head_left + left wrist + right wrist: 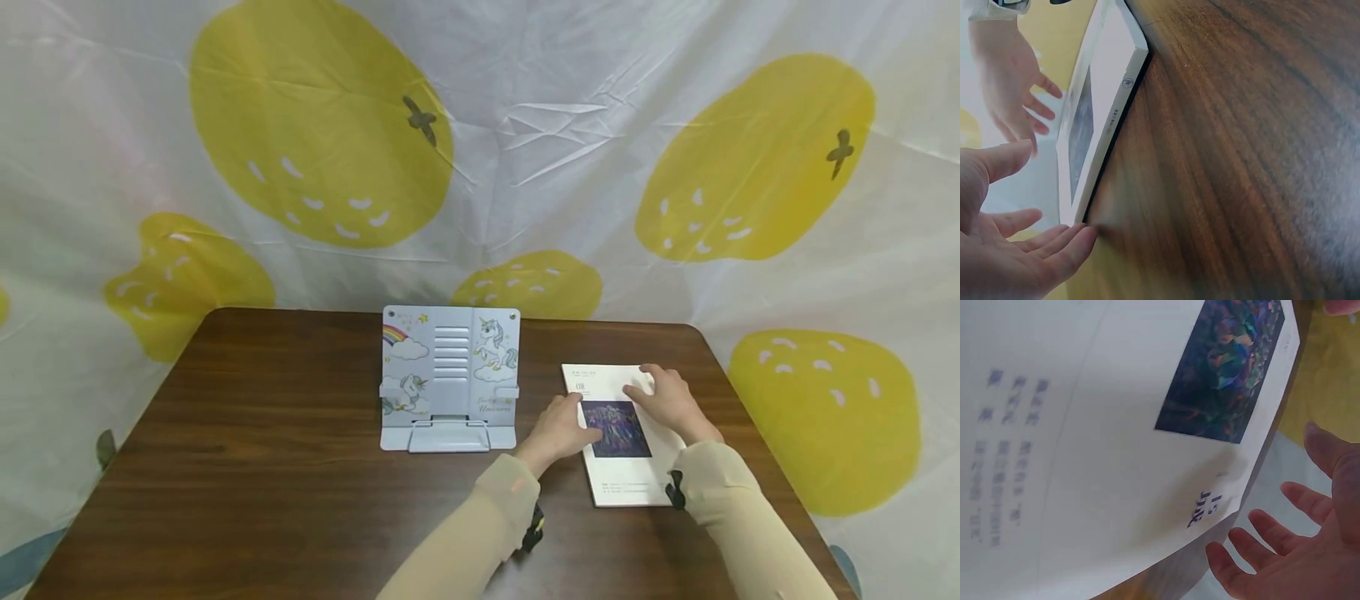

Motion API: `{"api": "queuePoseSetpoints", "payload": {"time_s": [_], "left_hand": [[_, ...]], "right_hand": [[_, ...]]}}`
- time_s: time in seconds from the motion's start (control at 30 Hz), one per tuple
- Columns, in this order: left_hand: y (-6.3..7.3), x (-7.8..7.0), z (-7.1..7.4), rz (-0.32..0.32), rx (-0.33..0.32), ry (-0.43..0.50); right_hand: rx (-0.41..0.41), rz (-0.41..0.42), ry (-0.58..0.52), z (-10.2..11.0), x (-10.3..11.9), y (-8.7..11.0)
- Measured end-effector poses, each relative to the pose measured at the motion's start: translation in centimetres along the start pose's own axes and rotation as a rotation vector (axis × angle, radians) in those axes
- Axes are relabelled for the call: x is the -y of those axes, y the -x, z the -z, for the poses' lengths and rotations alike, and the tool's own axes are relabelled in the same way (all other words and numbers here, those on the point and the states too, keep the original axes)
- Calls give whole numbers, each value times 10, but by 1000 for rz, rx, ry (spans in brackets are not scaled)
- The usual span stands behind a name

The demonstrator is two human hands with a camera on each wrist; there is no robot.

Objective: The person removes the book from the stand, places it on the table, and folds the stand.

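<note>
A white book [624,482] with a dark picture on its cover lies flat on the right part of the table. My left hand [558,432] is at the book's left edge, fingers spread and fingertips right by the spine in the left wrist view. Over the upper right of the cover is my right hand [670,402], its thumb and fingers apart. In the right wrist view the right hand [1297,550] appears beside the cover, fingers loosely bent with nothing between them. To the left of both hands stands a pale book stand [450,375] printed with unicorns, a rainbow and clouds.
The dark brown wooden table [262,467] has a rounded back edge. Behind it hangs a white cloth [540,125] with large yellow fruit prints. The stand's wire support [448,423] is at its front, near the middle of the table.
</note>
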State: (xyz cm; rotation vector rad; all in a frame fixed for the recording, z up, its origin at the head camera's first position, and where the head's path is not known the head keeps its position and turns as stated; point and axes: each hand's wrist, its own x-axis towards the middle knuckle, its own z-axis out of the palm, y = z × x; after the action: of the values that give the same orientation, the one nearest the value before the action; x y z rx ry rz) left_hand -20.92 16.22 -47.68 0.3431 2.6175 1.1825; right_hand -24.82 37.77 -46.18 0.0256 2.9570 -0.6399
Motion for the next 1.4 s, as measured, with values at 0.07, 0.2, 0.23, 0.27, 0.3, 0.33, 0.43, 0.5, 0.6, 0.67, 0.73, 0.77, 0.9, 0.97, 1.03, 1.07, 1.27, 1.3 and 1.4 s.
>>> {"api": "queuePoseSetpoints", "payload": {"time_s": [0.07, 0.2, 0.23, 0.27, 0.3, 0.33, 0.43, 0.5, 0.6, 0.67, 0.73, 0.77, 0.9, 0.97, 1.03, 1.07, 1.27, 1.3, 1.4], "left_hand": [[1, -1, 2, -5, 0, 1], [4, -4, 11, -35, 22, 7], [4, -5, 15, -48, 29, 2], [5, -6, 18, -63, 39, -7], [6, -6, 22, -79, 48, -16], [6, -7, 26, -95, 58, -29], [8, -6, 37, -143, 89, -70], [8, -6, 44, -176, 106, -90], [10, -4, 55, -222, 113, -108], [11, -2, 62, -243, 108, -111], [13, 0, 69, -258, 96, -108], [14, 1, 72, -267, 87, -107], [18, 6, 87, -294, 60, -107], [20, 9, 94, -296, 57, -104], [23, 12, 100, -291, 64, -94], [25, 14, 103, -292, 66, -88], [33, 23, 120, -291, 55, -52], [34, 26, 123, -286, 48, -47], [35, 35, 130, -270, 9, -57]], "right_hand": [[-18, 29, -4, 1, 5, 1], [-58, 83, -29, 3, 17, 1], [-64, 93, -38, 3, 20, 0], [-69, 101, -49, 2, 23, 0], [-73, 109, -60, 2, 25, -1], [-74, 115, -70, 1, 28, -2], [-67, 117, -102, -1, 35, -3], [-71, 125, -120, -2, 42, -3], [-87, 148, -144, -2, 52, -3], [-105, 170, -161, -2, 59, -3], [-117, 182, -186, -2, 67, -2], [-121, 181, -199, -1, 71, -2], [-133, 165, -275, -2, 82, -2], [-133, 150, -317, -3, 86, -3], [-131, 146, -352, -5, 89, -3], [-130, 143, -361, -6, 90, -3], [-146, 148, -371, -12, 101, -1], [-152, 151, -375, -13, 104, 0], [-165, 161, -395, -15, 113, 1]]}}
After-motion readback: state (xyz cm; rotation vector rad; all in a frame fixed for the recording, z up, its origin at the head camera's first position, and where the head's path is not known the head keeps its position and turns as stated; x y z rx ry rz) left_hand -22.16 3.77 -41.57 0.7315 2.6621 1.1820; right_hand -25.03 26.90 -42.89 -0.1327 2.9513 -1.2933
